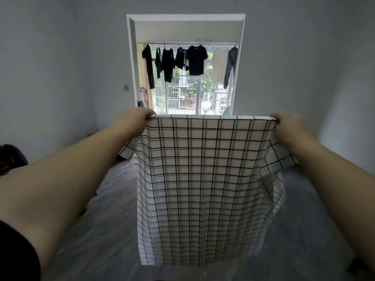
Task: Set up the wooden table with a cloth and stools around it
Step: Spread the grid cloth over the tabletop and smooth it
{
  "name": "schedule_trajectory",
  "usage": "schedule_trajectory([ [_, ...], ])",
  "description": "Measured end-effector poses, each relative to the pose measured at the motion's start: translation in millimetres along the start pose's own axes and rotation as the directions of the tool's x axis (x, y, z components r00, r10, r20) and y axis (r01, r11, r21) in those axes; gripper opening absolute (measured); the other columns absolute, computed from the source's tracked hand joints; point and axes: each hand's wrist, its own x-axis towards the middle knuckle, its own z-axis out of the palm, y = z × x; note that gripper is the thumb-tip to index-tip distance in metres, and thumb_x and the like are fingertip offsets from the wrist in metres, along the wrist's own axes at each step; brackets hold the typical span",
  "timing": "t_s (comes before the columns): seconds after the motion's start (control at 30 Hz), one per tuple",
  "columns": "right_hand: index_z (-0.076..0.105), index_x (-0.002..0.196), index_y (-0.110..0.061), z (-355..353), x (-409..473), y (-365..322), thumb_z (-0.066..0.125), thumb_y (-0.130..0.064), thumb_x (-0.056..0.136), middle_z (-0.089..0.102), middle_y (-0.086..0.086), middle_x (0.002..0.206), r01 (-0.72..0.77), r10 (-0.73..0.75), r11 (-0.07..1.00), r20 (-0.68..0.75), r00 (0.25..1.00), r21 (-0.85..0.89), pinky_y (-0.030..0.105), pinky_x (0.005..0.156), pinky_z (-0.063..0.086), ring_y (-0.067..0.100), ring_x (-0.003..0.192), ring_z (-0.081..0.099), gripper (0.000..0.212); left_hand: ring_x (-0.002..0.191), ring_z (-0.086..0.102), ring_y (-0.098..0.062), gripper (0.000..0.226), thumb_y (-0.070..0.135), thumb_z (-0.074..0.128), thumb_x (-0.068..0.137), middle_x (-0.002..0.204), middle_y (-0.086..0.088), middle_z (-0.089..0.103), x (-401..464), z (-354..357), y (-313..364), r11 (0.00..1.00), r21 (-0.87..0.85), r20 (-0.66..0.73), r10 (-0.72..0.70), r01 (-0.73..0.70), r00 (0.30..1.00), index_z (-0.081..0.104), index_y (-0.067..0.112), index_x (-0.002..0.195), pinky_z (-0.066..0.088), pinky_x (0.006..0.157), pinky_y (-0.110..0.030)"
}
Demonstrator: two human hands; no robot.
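Both hands, left hand (pixel 135 118) and right hand (pixel 288 123), have fingers pinching the checked cloth (pixel 203 179) hanging mid-frame (no counter visible), so an uneven grip could let it land crooked.

Grey walls (pixel 60 67), dark floor (pixel 105 199); doorway (pixel 185 18) to barred window (pixel 182 94), hanging clothes (pixel 196 59), perhaps balcony.

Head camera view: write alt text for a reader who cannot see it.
Two bare hands, left hand and right hand, hold a white black-grid tablecloth up by its top corners, hanging in front of a doorway with dark laundry drying beyond.
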Motion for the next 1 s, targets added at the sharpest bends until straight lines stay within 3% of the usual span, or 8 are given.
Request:
schedule_trajectory([
  [0.1,0.065,0.123,-0.028,-16,-50,-3,0.039,-0.027,0.087,0.067,0.017,0.117,0.000,0.000,1.000,0.040,0.999,-0.009,0.045,0.089,0.052,0.040,0.103,0.062,0.044,0.102,0.060,-0.030,0.031,0.020,0.043,0.104,0.119,-0.011,0.066,-34,-4,1,0.998,0.036,0.028,0.045,-0.046,0.999,0.062,0.020,0.128,0.043,0.074,-0.034],
  [0.23,0.069,0.122,-0.021,-32,-124,-7,0.049,-0.014,0.099,0.066,0.018,0.122,0.035,-0.031,0.998,0.087,0.996,-0.049,0.032,0.075,0.036,0.038,0.109,0.060,0.032,0.096,0.063,-0.027,0.031,0.019,0.042,0.103,0.115,-0.008,0.069,-83,-7,-3,0.997,0.037,0.050,0.059,-0.061,0.997,0.063,0.023,0.125,0.048,0.074,-0.034],
  [0.43,0.066,0.116,-0.042,-29,-228,6,0.051,-0.037,0.096,0.069,0.005,0.121,-0.002,0.015,0.996,0.157,0.987,-0.085,0.038,0.081,0.050,0.033,0.107,0.064,0.026,0.102,0.065,-0.026,0.033,0.022,0.043,0.102,0.119,-0.006,0.070,-181,-6,-9,0.998,-0.025,0.146,0.065,-0.062,0.987,0.065,0.032,0.125,0.049,0.081,-0.036],
  [0.6,0.064,0.112,-0.045,-8,-336,15,0.052,-0.028,0.092,0.070,0.002,0.119,-0.052,0.069,0.996,0.252,0.965,-0.074,0.038,0.080,0.052,0.031,0.106,0.065,0.029,0.107,0.063,-0.026,0.028,0.026,0.052,0.100,0.119,-0.002,0.071,-283,15,-22,0.994,-0.101,0.261,0.068,-0.043,0.963,0.070,0.037,0.118,0.049,0.085,-0.035],
  [0.8,0.068,0.117,-0.040,27,-457,32,0.051,-0.019,0.090,0.069,0.002,0.123,-0.176,0.172,0.984,0.344,0.923,-0.018,0.036,0.076,0.044,0.033,0.107,0.063,0.038,0.108,0.065,-0.022,0.033,0.016,0.058,0.093,0.116,0.002,0.072,-412,58,-26,0.967,-0.242,0.397,0.028,0.075,0.918,0.072,0.036,0.116,0.050,0.083,-0.033],
  [1.0,0.066,0.125,-0.031,68,-556,60,0.045,-0.011,0.087,0.067,0.003,0.128,-0.309,0.263,0.950,0.423,0.867,0.041,0.035,0.086,0.047,0.030,0.112,0.061,0.048,0.121,0.059,-0.018,0.032,0.031,0.058,0.095,0.132,0.007,0.063,-521,120,-20,0.948,-0.233,0.507,-0.072,0.217,0.859,0.066,0.038,0.125,0.047,0.091,-0.032],
])
